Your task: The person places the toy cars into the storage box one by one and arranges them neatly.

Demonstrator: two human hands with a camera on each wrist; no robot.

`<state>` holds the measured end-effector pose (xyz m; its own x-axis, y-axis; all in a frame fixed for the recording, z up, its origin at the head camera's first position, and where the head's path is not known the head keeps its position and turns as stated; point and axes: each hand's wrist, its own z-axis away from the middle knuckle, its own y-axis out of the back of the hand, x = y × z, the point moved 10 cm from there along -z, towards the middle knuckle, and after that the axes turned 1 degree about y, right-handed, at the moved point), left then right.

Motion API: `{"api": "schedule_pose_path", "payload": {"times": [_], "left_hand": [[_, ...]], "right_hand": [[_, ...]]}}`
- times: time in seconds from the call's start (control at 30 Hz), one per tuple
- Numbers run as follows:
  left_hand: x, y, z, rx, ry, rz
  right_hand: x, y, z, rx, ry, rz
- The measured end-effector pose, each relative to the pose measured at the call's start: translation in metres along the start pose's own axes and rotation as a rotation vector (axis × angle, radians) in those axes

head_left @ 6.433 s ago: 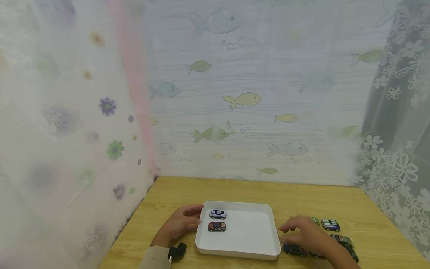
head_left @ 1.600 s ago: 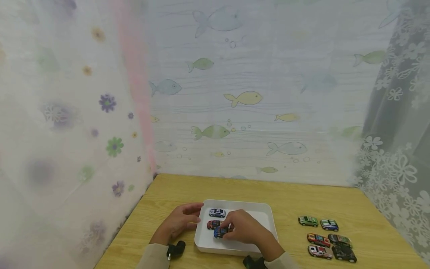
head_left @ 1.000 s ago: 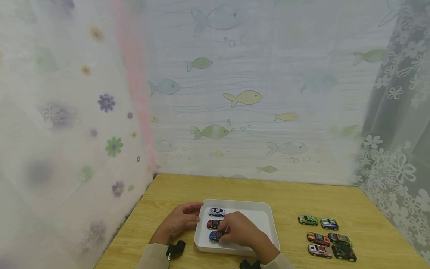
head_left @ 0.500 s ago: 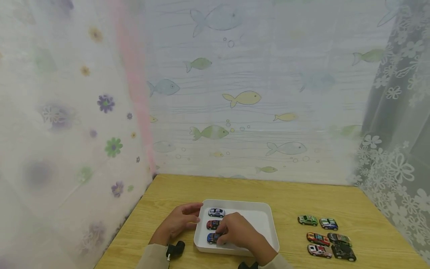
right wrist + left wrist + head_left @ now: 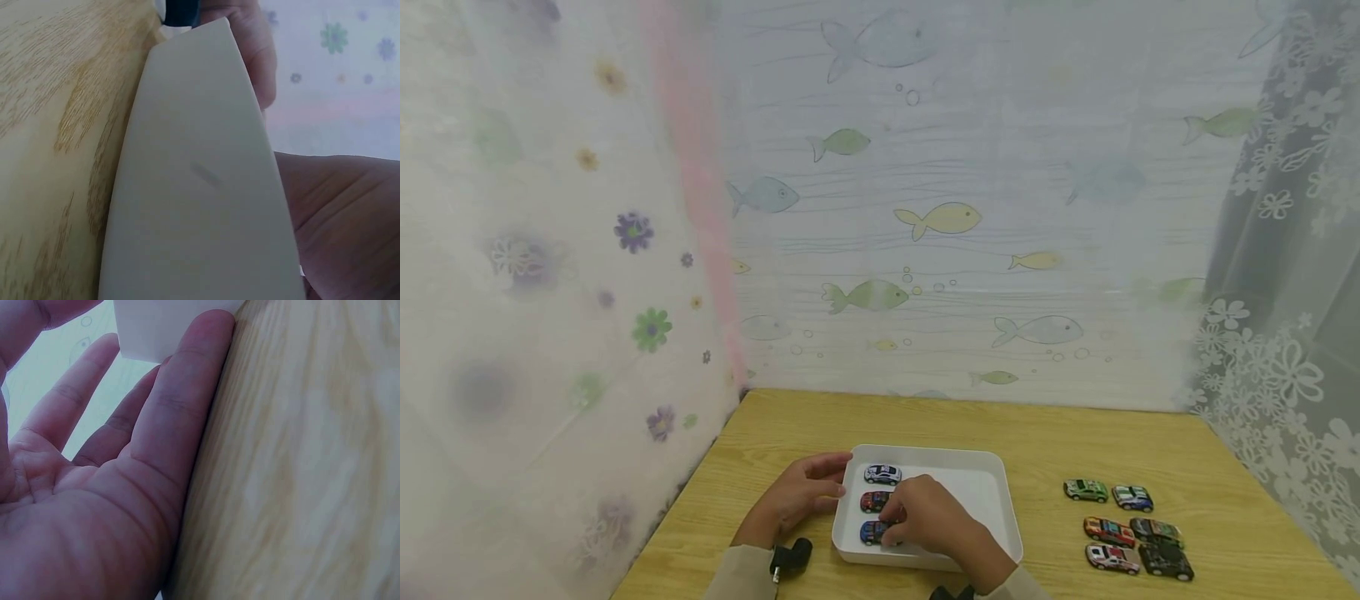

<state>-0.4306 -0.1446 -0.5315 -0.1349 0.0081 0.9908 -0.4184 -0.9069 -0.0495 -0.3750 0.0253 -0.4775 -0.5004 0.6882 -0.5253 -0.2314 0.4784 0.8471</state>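
In the head view a white tray (image 5: pixel 988 496) holds three toy cars along its left side: a white-and-dark one (image 5: pixel 882 474) at the back, a red one (image 5: pixel 873 501) in the middle and a blue one (image 5: pixel 870 532) in front. My right hand (image 5: pixel 934 517) reaches over the front rim and pinches the blue car's right end, which the fingers hide. My left hand (image 5: pixel 797 496) lies at the tray's left edge, fingers extended. In the left wrist view fingertips of that hand (image 5: pixel 94 487) meet the tray's outer wall (image 5: pixel 156 328).
Several more toy cars stand in pairs to the right of the tray, among them a green one (image 5: pixel 1086 490), a red-and-yellow one (image 5: pixel 1108 531) and a black one (image 5: pixel 1167 561). A wood-grain table (image 5: pixel 805 417) lies under everything, with a printed curtain (image 5: pixel 947 267) behind.
My right hand has gone from the cars at the right into the tray with the blue car. Lately that car has shifted slightly left and nearer, lining up below the red one. Left hand stays put.
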Motion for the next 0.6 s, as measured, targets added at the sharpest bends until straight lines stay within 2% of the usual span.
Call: {"api": "schedule_pose_path", "payload": {"times": [0.27, 0.6], "left_hand": [[-0.003, -0.002, -0.003, -0.011, -0.005, 0.005], [-0.003, 0.001, -0.002, 0.005, -0.004, 0.009]], "right_hand": [[-0.003, 0.01, 0.006, 0.042, 0.001, 0.026], [-0.008, 0.036, 0.016, 0.05, 0.072, 0.037]]}}
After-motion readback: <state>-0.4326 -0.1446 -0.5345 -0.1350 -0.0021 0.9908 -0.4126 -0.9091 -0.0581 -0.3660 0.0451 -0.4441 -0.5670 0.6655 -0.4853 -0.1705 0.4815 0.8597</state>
